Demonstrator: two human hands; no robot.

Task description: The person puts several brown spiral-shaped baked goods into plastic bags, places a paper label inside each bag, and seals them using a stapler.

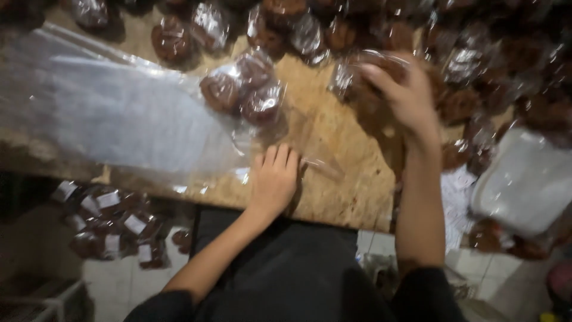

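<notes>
Wrapped brown cookies [364,74], a small clear packet of them, sit under the right hand up at the far side of the board, and that is where the action is. Start at the far left, though: a long stack of clear plastic bags [113,116] lies flat across the wooden board [333,137], shiny and empty, reaching towards the middle. Below the board's near edge, down on the pale floor, a heap of labelled packets [113,223] shows dark contents and white tags. Moving in, a bagged cluster of three cookies [244,89] rests on the board just beyond the end of the plastic stack. Right below that, the left hand [275,179] lies flat on the board, fingers together and stretched out, palm down, pressing on the edge of the clear film, gripping nothing. Across to the right hand [405,95]: it is raised at the far side, fingers curled over that wrapped packet, and the blur makes it hard to say whether the grip is fully closed, but the fingers do appear clamped on the wrapper. Behind and beside it, a wide spread of cookie packets [476,59] covers the back of the board, glinting. Far right, a translucent white bag [524,179] sits low, near the board's edge, well apart from both hands.
</notes>
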